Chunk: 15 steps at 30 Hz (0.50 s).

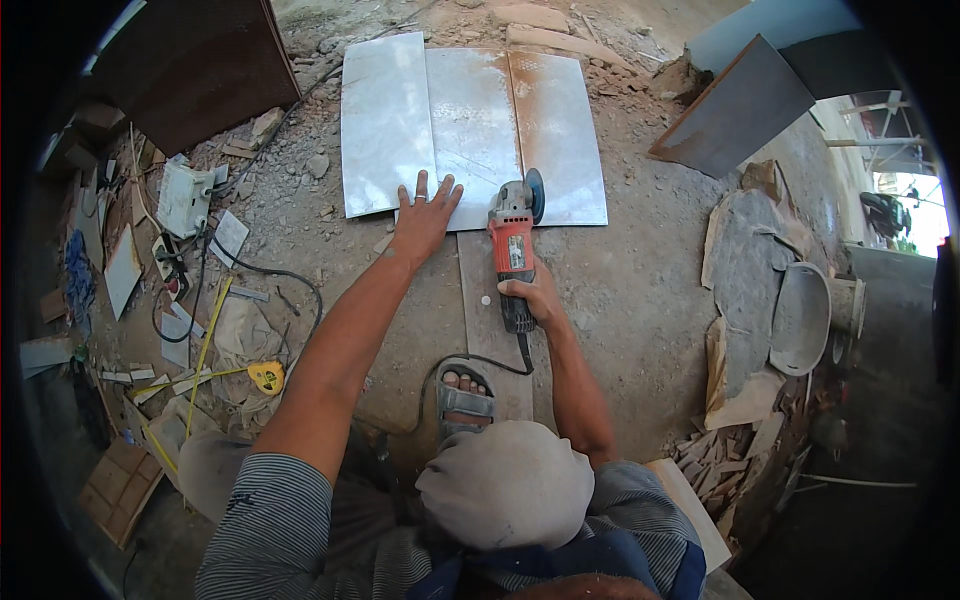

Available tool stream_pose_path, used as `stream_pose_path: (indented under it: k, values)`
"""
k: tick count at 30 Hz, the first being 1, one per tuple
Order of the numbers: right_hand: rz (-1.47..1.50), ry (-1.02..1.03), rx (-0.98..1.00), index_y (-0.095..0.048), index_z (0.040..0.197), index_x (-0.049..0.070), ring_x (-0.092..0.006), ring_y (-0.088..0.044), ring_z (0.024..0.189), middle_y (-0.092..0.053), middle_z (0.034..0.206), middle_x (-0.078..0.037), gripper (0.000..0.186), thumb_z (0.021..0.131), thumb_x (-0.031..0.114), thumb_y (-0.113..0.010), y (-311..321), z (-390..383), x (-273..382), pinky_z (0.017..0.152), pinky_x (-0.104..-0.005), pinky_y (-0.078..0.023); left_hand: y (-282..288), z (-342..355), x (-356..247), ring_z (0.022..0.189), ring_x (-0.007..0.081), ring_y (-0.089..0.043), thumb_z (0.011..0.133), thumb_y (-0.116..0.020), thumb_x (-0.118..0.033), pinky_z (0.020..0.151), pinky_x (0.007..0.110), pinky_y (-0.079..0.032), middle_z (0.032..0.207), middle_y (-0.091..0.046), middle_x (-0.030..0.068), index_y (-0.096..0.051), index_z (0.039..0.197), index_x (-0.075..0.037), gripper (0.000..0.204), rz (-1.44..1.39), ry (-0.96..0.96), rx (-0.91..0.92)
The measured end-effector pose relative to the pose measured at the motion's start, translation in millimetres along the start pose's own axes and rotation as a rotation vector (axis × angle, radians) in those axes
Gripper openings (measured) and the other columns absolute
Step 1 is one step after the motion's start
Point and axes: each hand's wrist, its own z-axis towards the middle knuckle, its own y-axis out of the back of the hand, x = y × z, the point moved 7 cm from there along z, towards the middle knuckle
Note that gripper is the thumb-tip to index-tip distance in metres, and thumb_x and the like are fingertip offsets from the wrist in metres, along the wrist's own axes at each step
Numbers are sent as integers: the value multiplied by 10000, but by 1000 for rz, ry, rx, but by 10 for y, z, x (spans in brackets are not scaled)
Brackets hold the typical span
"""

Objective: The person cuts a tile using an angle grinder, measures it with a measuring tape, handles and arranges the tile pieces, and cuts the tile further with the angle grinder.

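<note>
My right hand (pixel 536 292) is wrapped round the rear body of a red and black angle grinder (pixel 514 245). The grinder's disc (pixel 537 196) stands edge-on over the near edge of a pale sheet panel (pixel 565 140) with a rusty brown stripe; whether it touches or spins I cannot tell. My left hand (pixel 426 212) lies flat with fingers spread on the near edge of the panels, where a second pale panel (pixel 385 130) overlaps on the left. A narrow board (pixel 483 330) lies beneath, running back toward my sandalled foot.
A black cord (pixel 450 358) trails from the grinder past my foot. To the left lie a yellow tape measure (pixel 266 377), a white electrical box (pixel 187 198) and offcuts. A grey basin (pixel 800 318) and a pile of broken pieces (pixel 735 455) are on the right; a panel (pixel 735 108) leans behind.
</note>
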Motion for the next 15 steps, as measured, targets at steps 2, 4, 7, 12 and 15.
stream_pose_path:
  k: [2, 4, 7, 12, 15]
  values:
    - [-16, 16, 0, -563, 1070, -7, -156, -570, 829, -609, 936, -59, 536, 614, 209, -745, 28, 28, -9, 769, -284, -461, 0, 10, -16, 1409, 423, -182, 905, -423, -94, 1057, 657, -244, 1557, -199, 52, -238, 1487, -190, 619, -7, -2, 0]
    - [-20, -12, 6, -560, 1082, -4, -161, -570, 832, -610, 947, -60, 549, 615, 220, -743, 11, 5, 1, 775, -290, -459, 4, -6, -11, 1409, 423, -181, 907, -420, -96, 1058, 656, -243, 1557, -199, 53, -236, 1488, -192, 616, -12, -1, 5]
    - [-56, 22, 7, -558, 1103, -3, -161, -572, 839, -611, 957, -60, 570, 612, 218, -746, -10, -107, 33, 783, -294, -460, 1, -14, 14, 1410, 422, -179, 910, -415, -97, 1061, 654, -242, 1557, -198, 54, -236, 1488, -193, 612, 5, 6, 12]
    - [-31, -14, 19, -560, 1092, -2, -162, -577, 846, -611, 953, -58, 561, 610, 216, -749, -41, -234, 17, 788, -296, -463, 0, -21, 30, 1410, 421, -179, 913, -409, -93, 1062, 654, -240, 1558, -198, 54, -241, 1486, -192, 606, -3, 9, -4]
    - [-35, -7, 15, -563, 1080, -1, -162, -579, 843, -611, 945, -57, 547, 611, 211, -748, -2, -159, 2, 786, -295, -464, 1, -10, 1, 1411, 421, -177, 914, -408, -94, 1063, 655, -236, 1559, -197, 49, -247, 1484, -192, 601, -20, 7, 13]
